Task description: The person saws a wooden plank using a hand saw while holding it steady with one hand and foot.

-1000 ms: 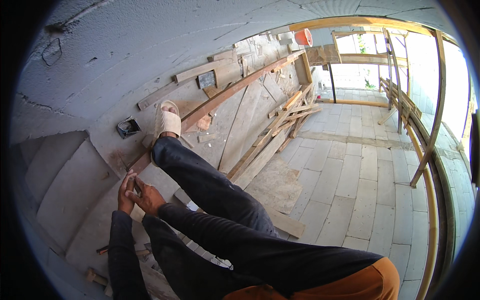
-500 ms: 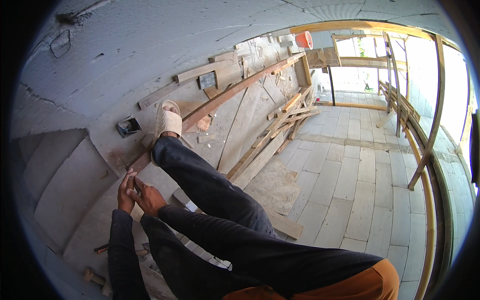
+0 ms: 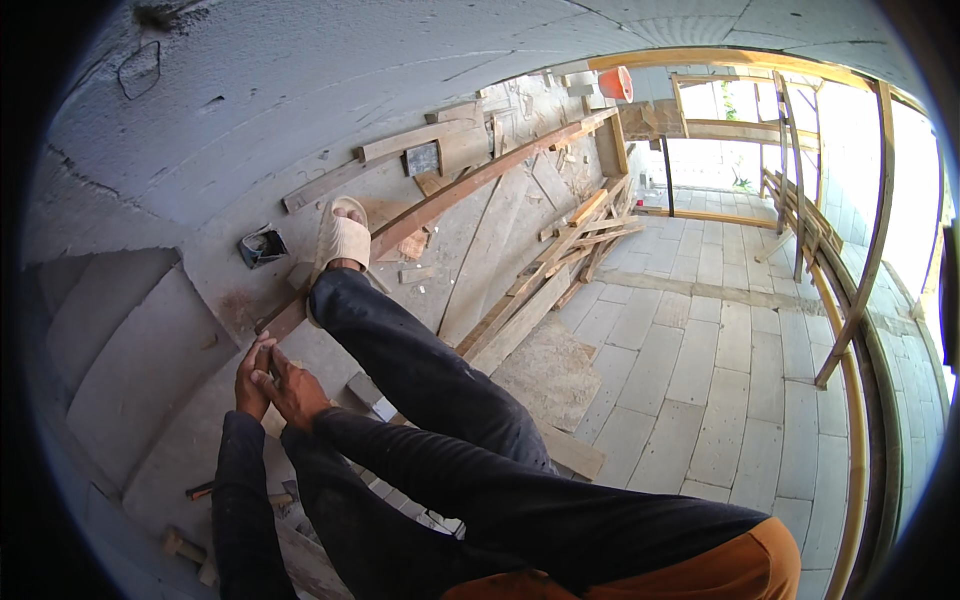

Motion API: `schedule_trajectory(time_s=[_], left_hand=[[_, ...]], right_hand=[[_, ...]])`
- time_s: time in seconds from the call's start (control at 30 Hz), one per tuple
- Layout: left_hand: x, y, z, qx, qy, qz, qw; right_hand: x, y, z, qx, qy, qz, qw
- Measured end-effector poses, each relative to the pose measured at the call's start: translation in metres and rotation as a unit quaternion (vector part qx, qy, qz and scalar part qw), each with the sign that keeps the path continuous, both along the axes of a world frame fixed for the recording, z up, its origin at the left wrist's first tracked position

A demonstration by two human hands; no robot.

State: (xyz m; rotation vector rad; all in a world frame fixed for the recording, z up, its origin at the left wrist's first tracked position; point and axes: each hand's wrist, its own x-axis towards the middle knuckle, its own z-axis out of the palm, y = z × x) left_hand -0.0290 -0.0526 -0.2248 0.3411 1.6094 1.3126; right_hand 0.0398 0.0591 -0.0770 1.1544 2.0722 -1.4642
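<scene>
My left hand (image 3: pixel 251 383) and my right hand (image 3: pixel 298 398) are pressed together, fingers closed and overlapping, at the lower end of a long reddish-brown plank (image 3: pixel 470 181). Whatever is between the fingers is hidden. My foot in a cream slide sandal (image 3: pixel 344 243) rests across that plank, with the leg in dark trousers stretched toward it. A small dark open container (image 3: pixel 263 247) sits on the dusty floor just left of the sandal.
A pile of loose boards (image 3: pixel 575 250) lies along the tiled floor (image 3: pixel 660 390). Offcuts (image 3: pixel 450 140) are strewn beyond the plank. An orange bucket (image 3: pixel 616 84) is at the far end. A pale wall (image 3: pixel 180 130) fills the upper left; timber frames (image 3: pixel 860 290) stand at right.
My hands have shifted slightly up the picture, still pressed together. The rest of the view has drifted slightly down and right, with little other change.
</scene>
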Motion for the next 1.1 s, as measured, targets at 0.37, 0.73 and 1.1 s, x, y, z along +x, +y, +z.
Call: schedule_trajectory(time_s=[0.37,0.73,1.1], left_hand=[[0.002,0.008,0.014,0.002,-0.006,0.018,1.0],[0.003,0.005,0.012,0.0,-0.011,0.041,0.999],[0.005,0.009,0.019,-0.001,0.051,0.027,0.998]], right_hand=[[0.0,0.004,0.007,0.009,0.011,-0.011,1.0],[-0.004,0.005,0.011,0.013,0.02,-0.015,1.0],[0.002,0.014,0.009,-0.01,0.011,0.028,0.999]])
